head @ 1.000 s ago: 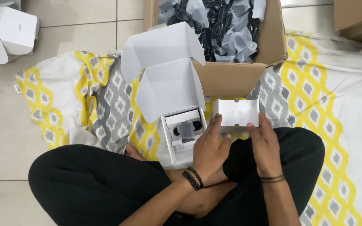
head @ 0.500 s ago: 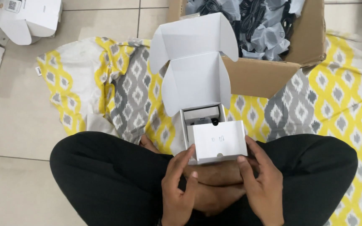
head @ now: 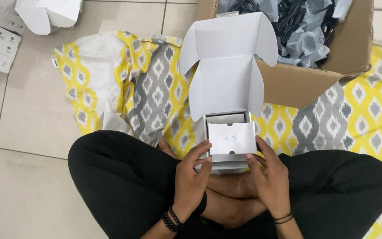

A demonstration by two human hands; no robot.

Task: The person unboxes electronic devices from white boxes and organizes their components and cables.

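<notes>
- A small white carton (head: 226, 119) with its lid flaps standing open is being kept on the floor cloth just in front of the crossed legs, at the centre of the view.
- A white card insert (head: 232, 139) is being held flat over the carton's open mouth, covering most of it; a strip of the inside is being left visible at the insert's 12 o'clock edge.
- The insert's 9 o'clock edge is being touched by the left hand (head: 190, 181), whose fingers are being held slightly spread and curled, the fingertips being pressed against the card and the carton's near corner.
- The 3 o'clock edge is being touched by the right hand (head: 268, 179), fingers likewise a little apart and bent, the tips being laid on the card's side and lower corner.
- The insert is being pinched between the two hands rather than within either one.
- A yellow, grey and white patterned cloth (head: 155, 84) is being sat on, spread across the tiled floor (head: 27, 132).
- A large brown cardboard box (head: 297, 84) filled with bagged dark cables (head: 297, 22) is being kept at 1 o'clock from the carton, just behind it.
- Further white cartons (head: 45, 13) are being left at 10 o'clock, well apart.
</notes>
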